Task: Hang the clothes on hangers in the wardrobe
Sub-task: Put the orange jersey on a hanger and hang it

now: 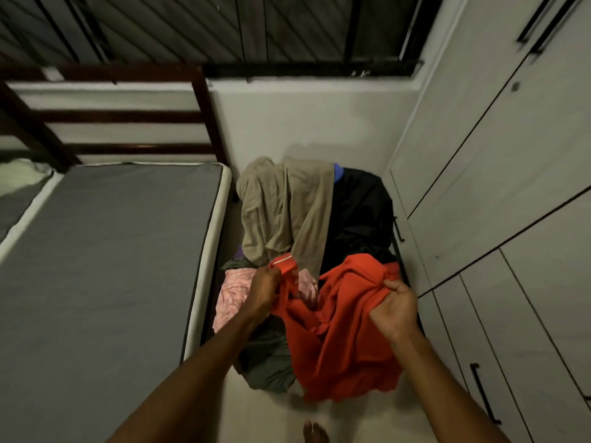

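Observation:
A red garment (345, 327) hangs bunched between both hands over a pile of clothes. My left hand (263, 290) grips its left edge near a red collar or cuff with a white stripe. My right hand (396, 310) pinches a fold at its right side. Under and behind it lie a beige garment (281, 212), a black garment (358, 215), a pink patterned cloth (232, 292) and a grey-green one (265, 362). The white wardrobe (499, 187) stands at the right with its doors closed. No hanger is in view.
A bed with a grey mattress (105, 251) fills the left, close to the pile. Its dark wooden frame (128, 113) stands against the wall. A dark window (224, 27) runs along the back wall. My bare foot (315, 431) stands on the pale floor.

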`<state>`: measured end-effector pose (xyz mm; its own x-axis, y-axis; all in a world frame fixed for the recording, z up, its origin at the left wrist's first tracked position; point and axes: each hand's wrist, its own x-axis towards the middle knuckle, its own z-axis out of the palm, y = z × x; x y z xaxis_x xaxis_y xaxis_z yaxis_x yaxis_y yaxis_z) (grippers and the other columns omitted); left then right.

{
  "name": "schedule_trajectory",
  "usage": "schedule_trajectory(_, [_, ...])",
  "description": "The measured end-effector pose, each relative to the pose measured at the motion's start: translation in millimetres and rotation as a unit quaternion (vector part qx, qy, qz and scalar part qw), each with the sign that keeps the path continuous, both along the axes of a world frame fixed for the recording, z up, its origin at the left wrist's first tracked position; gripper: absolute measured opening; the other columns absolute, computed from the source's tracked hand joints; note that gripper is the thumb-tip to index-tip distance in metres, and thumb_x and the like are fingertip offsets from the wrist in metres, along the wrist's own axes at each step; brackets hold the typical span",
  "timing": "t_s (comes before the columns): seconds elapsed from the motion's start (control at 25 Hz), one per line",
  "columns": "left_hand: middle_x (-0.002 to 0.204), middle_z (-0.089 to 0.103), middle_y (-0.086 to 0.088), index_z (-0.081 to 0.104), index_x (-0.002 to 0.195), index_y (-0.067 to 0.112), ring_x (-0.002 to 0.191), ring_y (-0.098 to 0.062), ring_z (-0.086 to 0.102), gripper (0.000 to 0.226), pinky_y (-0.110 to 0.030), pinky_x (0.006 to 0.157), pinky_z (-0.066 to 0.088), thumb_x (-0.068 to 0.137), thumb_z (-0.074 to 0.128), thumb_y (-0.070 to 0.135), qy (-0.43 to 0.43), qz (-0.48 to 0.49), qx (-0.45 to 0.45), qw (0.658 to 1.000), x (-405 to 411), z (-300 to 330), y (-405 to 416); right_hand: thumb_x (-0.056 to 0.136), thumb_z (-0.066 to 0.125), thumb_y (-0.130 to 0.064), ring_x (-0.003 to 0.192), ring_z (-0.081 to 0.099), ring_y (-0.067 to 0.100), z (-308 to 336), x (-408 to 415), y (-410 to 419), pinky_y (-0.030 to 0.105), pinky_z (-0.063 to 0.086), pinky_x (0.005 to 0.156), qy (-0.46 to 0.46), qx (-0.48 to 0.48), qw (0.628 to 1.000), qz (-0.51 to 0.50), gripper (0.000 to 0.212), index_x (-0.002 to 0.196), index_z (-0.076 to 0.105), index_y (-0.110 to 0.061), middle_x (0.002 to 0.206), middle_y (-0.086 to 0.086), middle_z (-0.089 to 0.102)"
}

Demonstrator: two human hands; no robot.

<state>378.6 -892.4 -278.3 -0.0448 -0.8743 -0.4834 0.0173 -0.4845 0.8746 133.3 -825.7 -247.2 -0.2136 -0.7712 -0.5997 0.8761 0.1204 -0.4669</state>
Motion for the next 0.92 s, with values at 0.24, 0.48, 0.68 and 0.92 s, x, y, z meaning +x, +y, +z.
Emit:
schedule_trajectory(0.24, [0.084, 0.077, -0.005, 0.075, 0.099, 0.013, 0.077, -0.024, 0.074, 0.064, -0.046, 0.074, 0.062, 0.054, 0.077, 0.059, -0.163, -0.144, -0.024, 0.976, 17, 48, -6, 0.07, 0.046, -0.012, 0.072, 0.074, 0.027, 127, 22, 3, 0.044, 0.05, 0.085, 0.014, -0.074, 0.997, -0.005, 0.027, 0.064, 0.073, -0.01, 0.08, 0.013, 0.073])
schedule_trajectory(0.48, [0.136, 0.058, -0.017, 0.026, 0.154, 0.012, 0.12, -0.037, 0.061, 0.129, -0.046, 0.097, 0.054, 0.05, 0.08, 0.066, -0.424, -0.42, -0.182, 0.782, 14, 97, -2, 0.041, 0.073, -0.015, 0.065, 0.062, 0.022, 182, 32, 22, 0.033, 0.052, 0.079, 0.009, -0.142, 0.989, -0.046, 0.024, 0.058, 0.056, -0.021, 0.065, 0.005, 0.06])
schedule_trajectory(0.68, [0.135, 0.052, 0.007, 0.035, 0.153, 0.025, 0.12, -0.009, 0.051, 0.085, -0.007, 0.085, 0.044, 0.079, 0.069, 0.0, -0.099, -0.398, -0.263, 0.873, -4, 168, 17, 0.058, 0.054, -0.018, 0.054, 0.056, 0.017, 216, 55, 62, 0.027, 0.047, 0.067, 0.069, -0.134, 0.987, -0.061, 0.01, 0.049, 0.057, -0.021, 0.057, 0.0, 0.054])
schedule_trajectory(0.92, [0.072, 0.065, 0.002, 0.063, 0.105, 0.015, 0.061, -0.011, 0.061, 0.019, -0.024, 0.06, 0.05, 0.087, 0.058, 0.018, 0.073, -0.408, -0.075, 0.907, -33, 224, 74, 0.073, 0.043, -0.012, 0.05, 0.06, 0.017, 237, 54, 131, 0.022, 0.055, 0.057, 0.084, -0.125, 0.981, -0.122, 0.03, 0.049, 0.059, -0.017, 0.055, 0.002, 0.058])
